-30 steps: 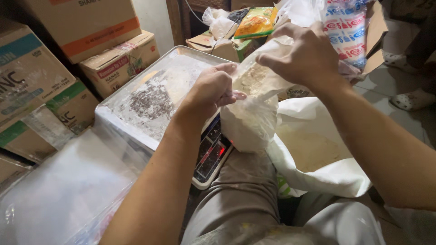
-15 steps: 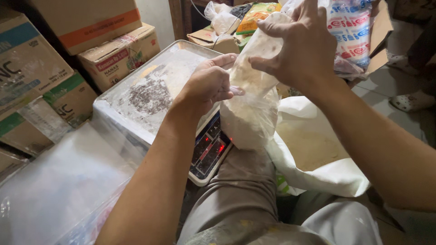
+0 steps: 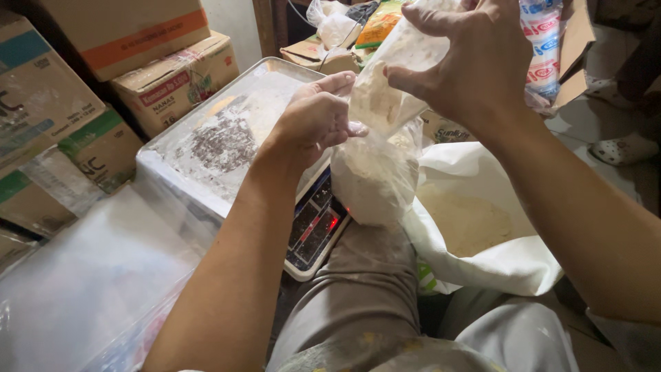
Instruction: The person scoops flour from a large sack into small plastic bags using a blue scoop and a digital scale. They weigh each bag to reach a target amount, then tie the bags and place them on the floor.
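1. The left hand is closed on the neck of the clear plastic bag, pinching it so the white powder stays in the lower part.
2. The right hand, above the bag, grips the bag's upper film, holding it taut.
3. The bag hangs just beside the scale, over the person's knee.
4. The open white sack of powder lies right of the scale, within reach.

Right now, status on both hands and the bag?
Left hand and right hand both gripping bag neck. Bag holds white powder, hanging above scale. Nothing between bag and scale.
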